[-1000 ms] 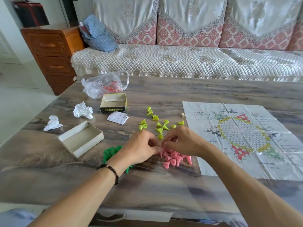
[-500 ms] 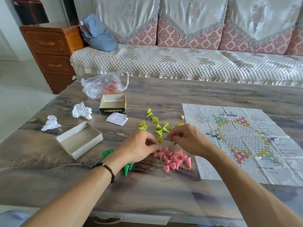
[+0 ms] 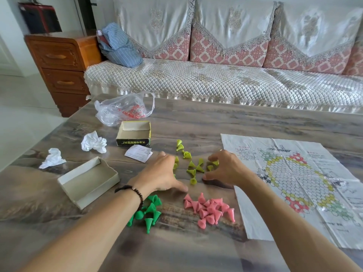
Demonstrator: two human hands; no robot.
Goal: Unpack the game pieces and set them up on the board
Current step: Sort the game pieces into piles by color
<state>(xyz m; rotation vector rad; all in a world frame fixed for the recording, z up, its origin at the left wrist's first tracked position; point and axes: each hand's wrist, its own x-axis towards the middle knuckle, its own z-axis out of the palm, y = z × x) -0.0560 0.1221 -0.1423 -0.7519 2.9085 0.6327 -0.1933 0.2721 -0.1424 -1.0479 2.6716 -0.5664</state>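
Note:
Several yellow-green cone pieces (image 3: 191, 165) lie scattered on the table between my hands. My left hand (image 3: 161, 174) lies spread on their left side, fingers straight, thumb on the tabletop. My right hand (image 3: 225, 167) reaches in from the right with fingers spread, fingertips touching the rightmost yellow pieces. A heap of pink cones (image 3: 209, 210) sits nearer to me, and a clump of green cones (image 3: 150, 211) lies under my left wrist. The paper game board (image 3: 294, 185) is unfolded flat on the right, with no pieces on it.
An open box tray (image 3: 88, 181) and the yellow box half (image 3: 134, 133) stand at the left. Two crumpled tissues (image 3: 94, 142), a folded leaflet (image 3: 138, 155) and a clear plastic bag (image 3: 121, 110) lie behind. A sofa (image 3: 216, 79) runs along the table's far edge.
Both hands have left the pink heap and moved away from me to the yellow-green pieces, opening and spreading on either side of them.

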